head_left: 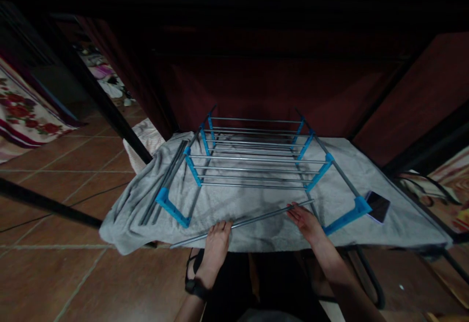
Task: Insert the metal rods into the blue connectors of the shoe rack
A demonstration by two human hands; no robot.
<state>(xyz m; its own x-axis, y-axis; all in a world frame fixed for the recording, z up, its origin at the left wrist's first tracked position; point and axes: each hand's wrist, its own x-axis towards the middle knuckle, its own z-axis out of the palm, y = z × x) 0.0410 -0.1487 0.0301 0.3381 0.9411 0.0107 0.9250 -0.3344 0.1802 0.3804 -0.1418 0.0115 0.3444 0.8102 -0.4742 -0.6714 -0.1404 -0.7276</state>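
Observation:
My left hand (pixel 218 240) is closed around a thin metal rod (pixel 258 218) near the front edge of the cloth. The rod slants, its right end higher in the picture. Toward that right end, the fingers of my right hand (pixel 305 222) hold the same rod in a light grip. Just behind both hands lies a rack frame (pixel 262 159) of metal rods joined by blue plastic pieces. Its front left blue connector (pixel 172 208) and front right blue connector (pixel 348 215) have no rod between them.
Several loose tubes (pixel 163 185) lie left of the frame on a grey blanket (pixel 135 209). A phone (pixel 378 207) rests by the right connector. Dark posts (pixel 98 102) rise at the left, and a reddish-brown panel (pixel 256 87) stands behind. The floor is tiled (pixel 44 273).

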